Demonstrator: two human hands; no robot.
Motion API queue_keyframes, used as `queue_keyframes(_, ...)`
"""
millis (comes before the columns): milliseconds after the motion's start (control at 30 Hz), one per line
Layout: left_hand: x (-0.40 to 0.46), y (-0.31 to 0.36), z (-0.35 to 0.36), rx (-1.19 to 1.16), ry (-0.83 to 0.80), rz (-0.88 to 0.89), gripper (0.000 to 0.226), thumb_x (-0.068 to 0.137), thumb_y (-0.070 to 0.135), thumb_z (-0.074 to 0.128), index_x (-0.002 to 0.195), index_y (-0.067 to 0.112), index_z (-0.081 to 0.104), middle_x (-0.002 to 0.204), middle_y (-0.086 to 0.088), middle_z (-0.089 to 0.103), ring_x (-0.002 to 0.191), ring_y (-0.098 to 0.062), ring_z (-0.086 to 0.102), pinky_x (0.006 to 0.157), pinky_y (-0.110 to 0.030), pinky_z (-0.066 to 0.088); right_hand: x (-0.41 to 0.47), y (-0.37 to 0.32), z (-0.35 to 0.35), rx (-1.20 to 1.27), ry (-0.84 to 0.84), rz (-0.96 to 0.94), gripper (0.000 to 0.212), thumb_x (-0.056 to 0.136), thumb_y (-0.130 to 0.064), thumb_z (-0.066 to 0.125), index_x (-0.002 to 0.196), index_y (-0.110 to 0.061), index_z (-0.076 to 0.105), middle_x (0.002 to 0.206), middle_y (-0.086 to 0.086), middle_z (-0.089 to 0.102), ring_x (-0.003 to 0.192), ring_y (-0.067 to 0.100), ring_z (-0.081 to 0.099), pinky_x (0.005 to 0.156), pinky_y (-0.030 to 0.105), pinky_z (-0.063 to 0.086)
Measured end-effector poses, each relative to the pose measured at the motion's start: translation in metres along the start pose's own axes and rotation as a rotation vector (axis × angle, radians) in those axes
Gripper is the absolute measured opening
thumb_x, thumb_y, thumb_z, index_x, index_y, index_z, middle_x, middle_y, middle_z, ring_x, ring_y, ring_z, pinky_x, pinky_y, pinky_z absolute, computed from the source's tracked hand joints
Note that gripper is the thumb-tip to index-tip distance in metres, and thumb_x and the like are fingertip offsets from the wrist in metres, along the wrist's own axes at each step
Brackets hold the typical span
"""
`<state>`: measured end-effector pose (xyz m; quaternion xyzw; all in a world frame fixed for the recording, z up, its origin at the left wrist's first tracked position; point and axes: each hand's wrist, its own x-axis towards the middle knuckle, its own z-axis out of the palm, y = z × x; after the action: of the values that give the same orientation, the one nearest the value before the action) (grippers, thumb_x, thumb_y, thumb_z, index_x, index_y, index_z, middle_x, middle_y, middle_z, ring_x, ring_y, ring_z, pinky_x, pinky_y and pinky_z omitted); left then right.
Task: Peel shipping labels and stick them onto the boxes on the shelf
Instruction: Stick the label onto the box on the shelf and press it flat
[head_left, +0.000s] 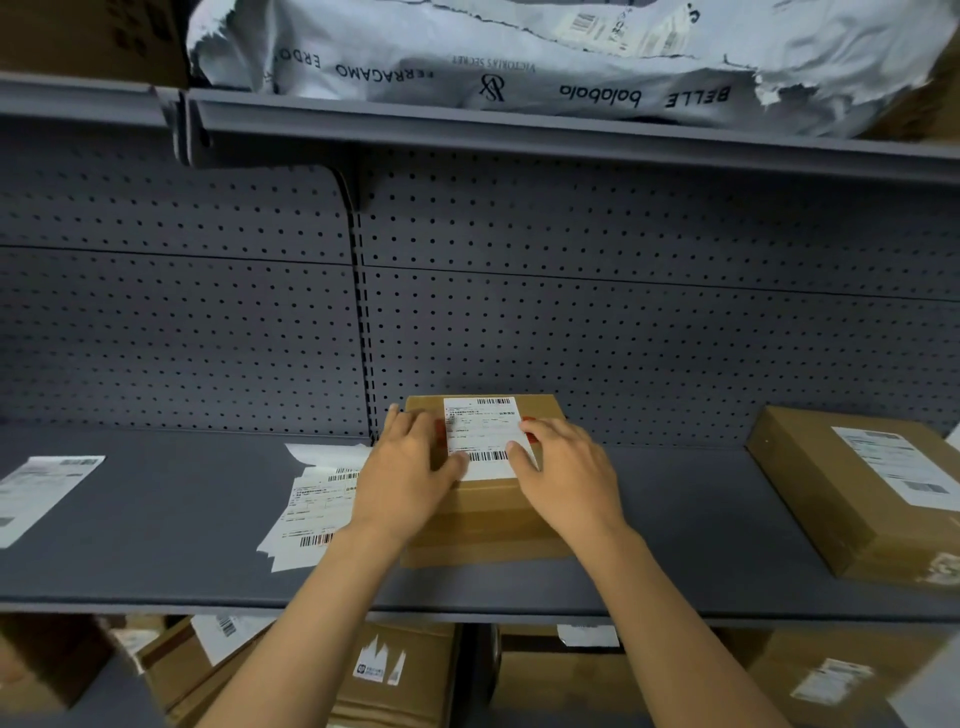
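Grey metal shelf under me carries the brown cardboard box where my left hand and right hand, fingers spread flat and grasping nothing, press down its white shipping label, while the right-hand box looks labelled and a loose label stack remains.

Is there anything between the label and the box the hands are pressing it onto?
Nothing visible. The label lies flat on top of the middle box, with the left hand and right hand pressing its side edges.
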<state>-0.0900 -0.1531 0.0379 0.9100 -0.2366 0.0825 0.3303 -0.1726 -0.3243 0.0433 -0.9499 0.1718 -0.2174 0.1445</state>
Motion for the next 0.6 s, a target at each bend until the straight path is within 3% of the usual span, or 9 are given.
queue_keyframes(133, -0.003, 0.014, 0.005, -0.011, 0.081, 0.021, 0.055, 0.091, 0.042, 0.064, 0.141, 0.02, 0.053, 0.148, -0.002, 0.051, 0.155, -0.024, 0.023, 0.107, -0.044, 0.045, 0.001, -0.017, 0.004, -0.006, 0.006, -0.043, 0.049, 0.095, -0.049, 0.048, 0.135, -0.024, 0.06, 0.138, -0.003, 0.061, 0.132, 0.019, 0.049, 0.109, 0.039, 0.04)
queue_keyframes(300, -0.01, 0.015, 0.014, -0.014, 0.08, 0.057, 0.054, 0.094, 0.034, 0.063, 0.144, 0.017, 0.051, 0.151, -0.004, 0.05, 0.157, -0.025, 0.016, 0.119, -0.04, 0.033, -0.003, -0.022, 0.01, -0.05, -0.005, -0.057, 0.049, 0.095, -0.048, 0.049, 0.138, -0.026, 0.056, 0.141, -0.004, 0.059, 0.138, 0.019, 0.044, 0.111, 0.037, 0.037)
queue_keyframes(600, -0.015, -0.008, -0.003, 0.012, 0.052, 0.014, 0.059, 0.091, 0.055, 0.061, 0.141, 0.025, 0.051, 0.148, 0.001, 0.052, 0.157, -0.023, 0.013, 0.114, -0.044, 0.039, -0.005, 0.007, 0.004, -0.028, -0.004, 0.018, 0.057, 0.094, -0.059, 0.047, 0.139, -0.027, 0.056, 0.145, -0.005, 0.055, 0.14, 0.019, 0.039, 0.112, 0.042, 0.037)
